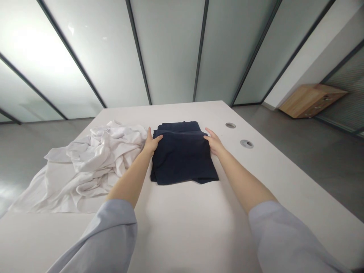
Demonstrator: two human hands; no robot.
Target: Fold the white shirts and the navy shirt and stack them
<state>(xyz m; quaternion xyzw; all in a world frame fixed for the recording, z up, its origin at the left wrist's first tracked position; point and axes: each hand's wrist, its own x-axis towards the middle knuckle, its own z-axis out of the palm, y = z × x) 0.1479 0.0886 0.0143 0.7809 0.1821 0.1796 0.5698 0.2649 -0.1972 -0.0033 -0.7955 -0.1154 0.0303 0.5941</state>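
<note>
Dark navy cloth [183, 157], folded into a rough rectangle, lies on the white table [182, 220] in front of me. What kind of garment it is I cannot make out. At its left edge my left hand [152, 142] grips the fabric, thumb on top and the other fingers partly hidden along the side. My right hand [214, 142] holds the opposite edge in the same way. Between the hands a fold runs across the cloth, and a further layer shows beyond it. Close to my left forearm is a crumpled heap of white cloth [99, 159].
Two round metal cable grommets, a far one [230, 125] and a nearer one [247, 144], are set in the table to the right. A wooden cabinet [311, 99] stands on the grey floor at the far right. Frosted glass panels [170, 49] rise behind the table.
</note>
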